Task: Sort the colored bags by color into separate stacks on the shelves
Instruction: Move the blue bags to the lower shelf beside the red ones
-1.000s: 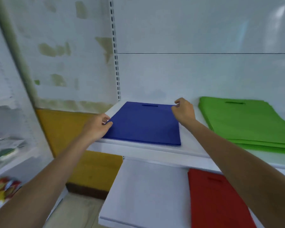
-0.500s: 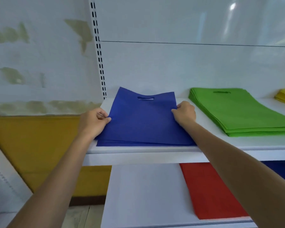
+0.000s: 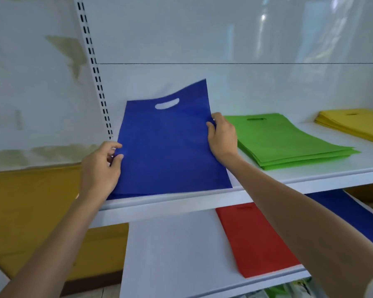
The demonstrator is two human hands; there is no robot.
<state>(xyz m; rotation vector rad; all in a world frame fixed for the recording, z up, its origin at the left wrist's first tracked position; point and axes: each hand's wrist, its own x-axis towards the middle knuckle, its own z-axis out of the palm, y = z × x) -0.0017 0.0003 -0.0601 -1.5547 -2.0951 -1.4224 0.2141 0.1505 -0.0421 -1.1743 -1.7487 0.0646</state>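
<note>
Head view, blue bag (image 3: 168,147) tilted on shelf (image 3: 310,175)

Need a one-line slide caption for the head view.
Left hand and right hand hold a blue bag tilted up on the upper shelf, beside the green stack.
</note>
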